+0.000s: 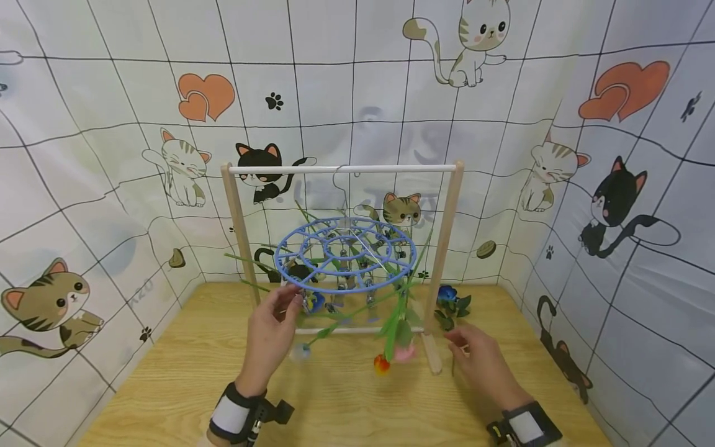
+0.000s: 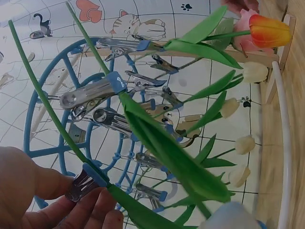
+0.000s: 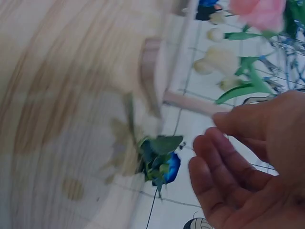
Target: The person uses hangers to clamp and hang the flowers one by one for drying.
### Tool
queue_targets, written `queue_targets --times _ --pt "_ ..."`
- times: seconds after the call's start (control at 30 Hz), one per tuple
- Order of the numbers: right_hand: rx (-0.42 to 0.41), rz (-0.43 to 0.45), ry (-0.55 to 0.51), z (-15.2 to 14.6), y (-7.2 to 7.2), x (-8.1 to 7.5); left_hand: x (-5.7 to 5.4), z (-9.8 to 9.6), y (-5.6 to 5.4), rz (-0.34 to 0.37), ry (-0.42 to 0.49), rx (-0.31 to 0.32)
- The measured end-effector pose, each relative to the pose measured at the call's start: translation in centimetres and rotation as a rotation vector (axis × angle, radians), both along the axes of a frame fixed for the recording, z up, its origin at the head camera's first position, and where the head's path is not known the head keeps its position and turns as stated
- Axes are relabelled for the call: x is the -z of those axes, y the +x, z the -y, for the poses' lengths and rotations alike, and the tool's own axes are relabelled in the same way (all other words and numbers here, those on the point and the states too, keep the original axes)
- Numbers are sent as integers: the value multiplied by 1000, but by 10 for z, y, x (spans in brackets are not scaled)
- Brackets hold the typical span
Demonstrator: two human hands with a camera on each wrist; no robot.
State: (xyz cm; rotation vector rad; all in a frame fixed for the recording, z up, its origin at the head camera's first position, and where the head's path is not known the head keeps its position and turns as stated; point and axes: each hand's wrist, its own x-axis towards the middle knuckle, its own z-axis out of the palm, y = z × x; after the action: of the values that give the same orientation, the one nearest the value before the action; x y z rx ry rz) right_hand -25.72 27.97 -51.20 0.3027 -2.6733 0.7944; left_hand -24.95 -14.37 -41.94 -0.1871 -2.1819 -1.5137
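My left hand (image 1: 272, 332) pinches a metal clip (image 2: 86, 182) with blue tips between thumb and fingers. A green flower stem (image 2: 50, 112) runs through that clip's tips. The clip is at the near left rim of a round blue hanging rack (image 1: 345, 290), from which several other clips hang with artificial flowers, among them an orange-red tulip (image 1: 382, 364) and a pink flower (image 1: 404, 352). My right hand (image 1: 483, 357) hovers over the table's right side with fingers loosely bent and nothing visible in them. Beside it is a blue artificial flower (image 1: 447, 294) with dark green leaves (image 3: 164, 144).
A wooden stand with a white top bar (image 1: 391, 168) carries the rack by its hook (image 1: 338, 180). The stand's right foot (image 1: 432, 355) lies between my hands on the wooden table (image 1: 212, 347). Cat-printed sheeting (image 1: 324, 93) encloses the back and sides.
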Motion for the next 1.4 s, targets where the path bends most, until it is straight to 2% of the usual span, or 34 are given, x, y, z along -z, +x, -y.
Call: queue_targets --times 0.13,0.23,0.37,0.57,0.77,0.97,1.07,1.23,1.4 --pt "-28 103 99 -7 -7 10 2 4 -1 17 4 -3" --pt "-52 180 133 -9 -11 15 3 8 -1 27 -2 -4" --pt "-86 202 159 -10 -14 17 4 11 -1 27 -18 -7" --pt "-142 165 197 -15 -19 21 5 13 0 28 -54 -36" --pt "-207 111 257 -21 -23 24 7 15 5 31 -77 -67" --pt "-332 13 252 -25 -24 25 12 18 13 -43 -105 -95" --pt "-336 30 258 -24 -23 25 15 18 18 -72 -131 -119" --pt "-314 74 358 -24 -23 27 21 16 27 -65 -162 -145" --pt "-325 25 432 -26 -22 32 27 11 35 -68 -179 -171"
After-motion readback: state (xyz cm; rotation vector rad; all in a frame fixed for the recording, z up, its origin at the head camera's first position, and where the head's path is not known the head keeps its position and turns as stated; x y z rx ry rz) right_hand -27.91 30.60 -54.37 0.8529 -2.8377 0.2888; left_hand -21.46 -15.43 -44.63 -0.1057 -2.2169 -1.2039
